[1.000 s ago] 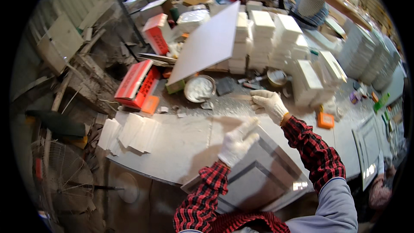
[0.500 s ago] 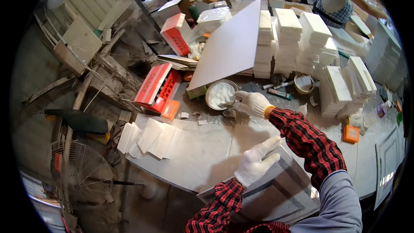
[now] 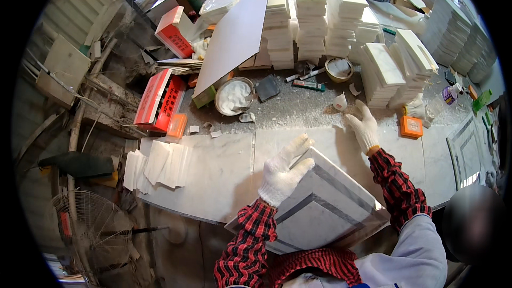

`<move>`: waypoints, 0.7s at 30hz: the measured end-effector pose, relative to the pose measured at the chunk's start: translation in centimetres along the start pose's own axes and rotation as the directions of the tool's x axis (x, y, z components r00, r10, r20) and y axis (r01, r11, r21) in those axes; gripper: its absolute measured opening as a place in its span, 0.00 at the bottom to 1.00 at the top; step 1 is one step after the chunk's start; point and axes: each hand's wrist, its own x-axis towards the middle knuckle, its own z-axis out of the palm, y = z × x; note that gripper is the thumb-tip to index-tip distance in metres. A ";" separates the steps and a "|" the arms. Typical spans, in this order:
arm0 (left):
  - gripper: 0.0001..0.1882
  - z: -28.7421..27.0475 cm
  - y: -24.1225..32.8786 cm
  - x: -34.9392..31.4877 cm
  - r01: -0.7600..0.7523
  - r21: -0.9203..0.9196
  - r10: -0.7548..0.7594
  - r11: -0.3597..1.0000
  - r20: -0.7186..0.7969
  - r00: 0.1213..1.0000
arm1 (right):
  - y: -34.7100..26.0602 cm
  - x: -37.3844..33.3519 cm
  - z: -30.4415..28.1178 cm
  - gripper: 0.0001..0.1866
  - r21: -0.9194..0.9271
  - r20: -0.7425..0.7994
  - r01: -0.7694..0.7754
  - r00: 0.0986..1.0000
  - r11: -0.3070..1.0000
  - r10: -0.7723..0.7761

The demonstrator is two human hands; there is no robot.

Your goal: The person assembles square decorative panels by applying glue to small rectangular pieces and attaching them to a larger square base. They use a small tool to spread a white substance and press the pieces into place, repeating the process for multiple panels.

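Observation:
My left hand (image 3: 281,177), in a white knit glove, grips the top corner of a marble panel (image 3: 320,210) between thumb and fingers. The panel has dark grey inlaid bands and leans tilted at the bench's near edge. My right hand (image 3: 364,130), gloved too, is over the bench with its fingers apart and nothing visible in them. Just past its fingertips stands a small white bulb-shaped bottle (image 3: 340,102). Farther left, a bowl of white paste (image 3: 233,95) has a scraper (image 3: 240,109) in it. A dark grey flat block (image 3: 268,88) lies beside the bowl.
Stacks of white marble tiles (image 3: 310,21) line the back. Thin marble strips (image 3: 162,164) lie at left near red boxes (image 3: 160,100). A large white board (image 3: 234,37) leans behind the bowl. An orange box (image 3: 411,127) sits at right; a person (image 3: 474,224) is at the right edge.
My right hand has moved right, from beside the paste bowl to near the small white bottle. The view has shifted, and my left hand remains at the panel's corner.

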 end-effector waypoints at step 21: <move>0.22 1.0 0.5 0.1 -0.101 0.256 0.186 0.961 -0.335 0.923 | -12.1 -3.8 -6.6 0.22 0.125 0.637 -0.054 0.770 0.991 -0.039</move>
